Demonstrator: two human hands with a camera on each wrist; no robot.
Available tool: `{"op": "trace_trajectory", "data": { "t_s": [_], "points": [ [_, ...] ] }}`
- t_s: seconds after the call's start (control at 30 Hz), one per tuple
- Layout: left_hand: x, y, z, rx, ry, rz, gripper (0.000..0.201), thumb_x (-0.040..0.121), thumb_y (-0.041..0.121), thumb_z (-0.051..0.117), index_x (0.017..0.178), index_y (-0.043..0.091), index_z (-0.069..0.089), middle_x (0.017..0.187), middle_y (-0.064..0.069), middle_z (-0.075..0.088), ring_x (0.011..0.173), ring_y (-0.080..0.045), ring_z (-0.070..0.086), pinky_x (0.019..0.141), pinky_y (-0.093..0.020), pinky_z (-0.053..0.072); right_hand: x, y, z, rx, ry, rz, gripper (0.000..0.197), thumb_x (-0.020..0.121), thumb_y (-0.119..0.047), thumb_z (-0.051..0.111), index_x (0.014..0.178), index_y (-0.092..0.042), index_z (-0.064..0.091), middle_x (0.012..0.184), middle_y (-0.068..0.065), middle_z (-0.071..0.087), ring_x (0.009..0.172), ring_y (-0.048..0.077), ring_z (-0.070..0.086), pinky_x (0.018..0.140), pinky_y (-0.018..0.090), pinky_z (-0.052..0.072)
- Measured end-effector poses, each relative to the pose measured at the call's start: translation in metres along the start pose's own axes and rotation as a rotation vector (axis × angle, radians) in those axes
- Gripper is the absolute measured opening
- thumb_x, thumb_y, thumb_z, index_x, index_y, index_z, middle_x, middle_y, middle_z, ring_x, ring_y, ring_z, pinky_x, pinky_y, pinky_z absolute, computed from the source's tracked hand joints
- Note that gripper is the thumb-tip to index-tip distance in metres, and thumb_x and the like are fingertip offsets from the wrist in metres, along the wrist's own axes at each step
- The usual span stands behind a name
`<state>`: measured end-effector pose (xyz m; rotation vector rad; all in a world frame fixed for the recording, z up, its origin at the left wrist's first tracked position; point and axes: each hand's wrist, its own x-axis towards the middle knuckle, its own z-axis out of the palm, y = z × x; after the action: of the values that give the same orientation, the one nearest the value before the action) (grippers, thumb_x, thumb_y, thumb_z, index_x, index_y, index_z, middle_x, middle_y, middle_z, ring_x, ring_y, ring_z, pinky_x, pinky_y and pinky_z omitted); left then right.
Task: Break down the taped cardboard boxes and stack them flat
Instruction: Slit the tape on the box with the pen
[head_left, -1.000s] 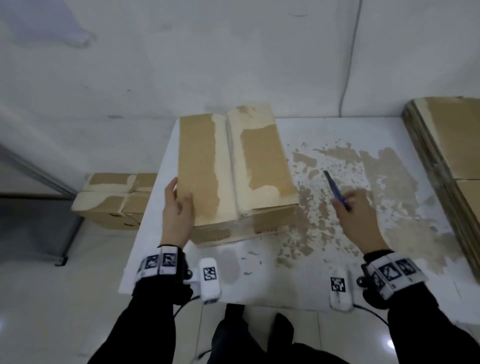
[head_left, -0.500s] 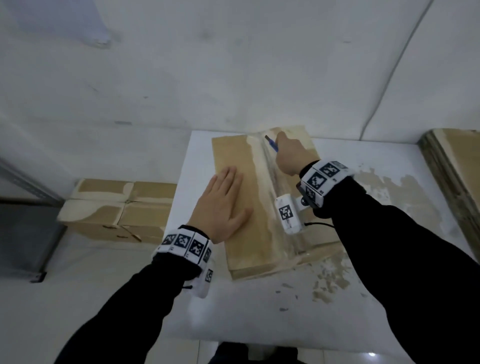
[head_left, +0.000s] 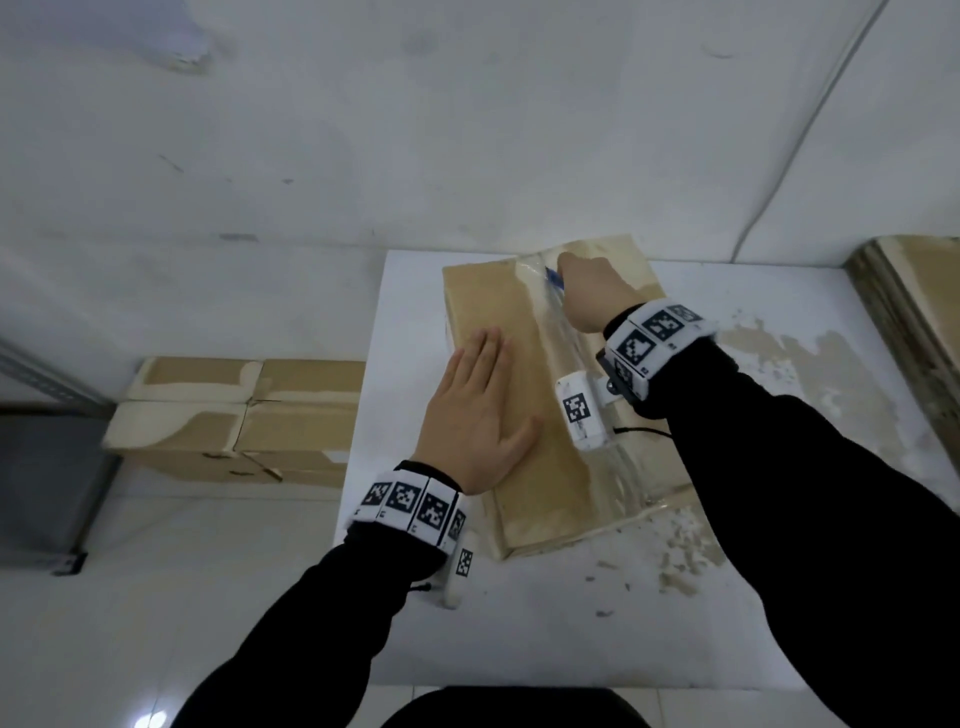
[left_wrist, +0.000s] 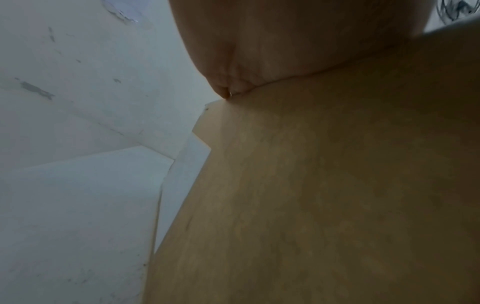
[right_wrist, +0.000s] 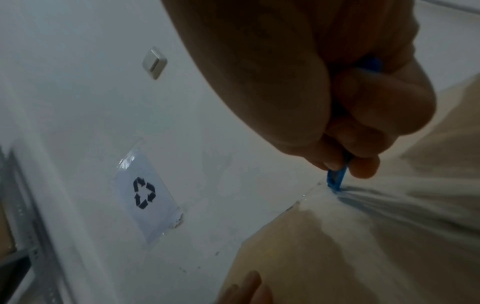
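The head camera looks down from high up at the white table (head_left: 415, 597) and both arms, while the two wrist cameras sit very close – the left one low over the cardboard box (left_wrist: 324, 195), the right one facing the wall – and all three see that box.

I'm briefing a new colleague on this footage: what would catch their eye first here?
Most likely the taped cardboard box on the white table, with the left hand pressed flat on its top. At the far end of the seam, the right hand grips a blue cutter, tip at the clear tape. More boxes sit on the floor, left.
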<state>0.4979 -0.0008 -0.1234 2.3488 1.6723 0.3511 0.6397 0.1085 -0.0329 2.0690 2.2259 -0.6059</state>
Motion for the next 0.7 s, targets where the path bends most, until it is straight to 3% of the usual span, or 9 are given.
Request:
{"op": "trace_trajectory", "data": {
  "t_s": [0.1,0.27,0.33,0.43,0.6,0.7],
  "points": [
    [0.0,0.001,0.001,0.015,0.003,-0.01,0.089,0.083,0.065,0.009,0.153,0.01,0.005,0.161,-0.006,-0.002,0.147,-0.014,-0.01,0.118,-0.027,-0.011,-0.001,-0.004,-0.003,-0.044,-0.007,0.0,0.029,0.098,-0.003,0.033,0.124,0.004,0.043,0.124,0.024,0.05,0.107,0.035,0.051,0.078,0.036,0.037],
    [0.001,0.002,0.002,0.017,-0.001,-0.027,0.093,0.079,0.066,0.007,0.153,0.01,0.004,0.161,-0.004,-0.003,0.147,-0.012,-0.009,0.116,-0.025,-0.014,-0.042,0.016,-0.007,-0.081,-0.048,-0.024,0.027,0.097,-0.003,0.033,0.12,0.0,0.047,0.115,0.022,0.054,0.083,0.024,0.041,0.069,0.032,0.032],
    [0.002,0.002,0.002,0.035,-0.009,-0.041,0.095,0.077,0.066,0.006,0.153,0.01,0.005,0.161,-0.004,-0.003,0.147,-0.013,-0.008,0.115,-0.026,-0.012,-0.064,0.022,0.001,-0.069,-0.077,-0.021,0.023,0.097,-0.004,0.034,0.115,-0.002,0.047,0.098,0.017,0.054,0.072,0.022,0.042,0.062,0.029,0.033],
    [0.002,0.003,0.001,0.06,-0.025,-0.055,0.095,0.076,0.065,0.007,0.153,0.011,0.004,0.161,-0.003,-0.003,0.148,-0.013,-0.007,0.116,-0.029,-0.011,-0.097,0.029,0.013,-0.045,-0.1,0.008,0.012,0.097,-0.002,0.034,0.103,-0.008,0.043,0.072,0.004,0.039,0.057,0.015,0.035,0.048,0.026,0.024],
    [0.002,0.006,-0.001,0.104,-0.054,-0.061,0.095,0.074,0.065,0.005,0.153,0.011,0.004,0.161,-0.003,-0.002,0.148,-0.014,-0.006,0.118,-0.035,-0.008,-0.148,0.05,0.024,-0.018,-0.145,0.052,0.017,0.097,0.0,0.037,0.111,-0.005,0.047,0.069,0.005,0.041,0.052,0.016,0.034,0.044,0.024,0.024],
    [0.002,0.007,-0.002,0.152,-0.058,-0.06,0.089,0.08,0.062,0.013,0.153,0.011,0.004,0.161,-0.002,-0.002,0.148,-0.014,-0.006,0.118,-0.037,-0.006,-0.173,0.056,0.027,-0.003,-0.17,0.063,0.019,0.097,0.0,0.039,0.114,-0.007,0.045,0.068,0.004,0.038,0.05,0.015,0.031,0.043,0.022,0.022]
  ]
}}
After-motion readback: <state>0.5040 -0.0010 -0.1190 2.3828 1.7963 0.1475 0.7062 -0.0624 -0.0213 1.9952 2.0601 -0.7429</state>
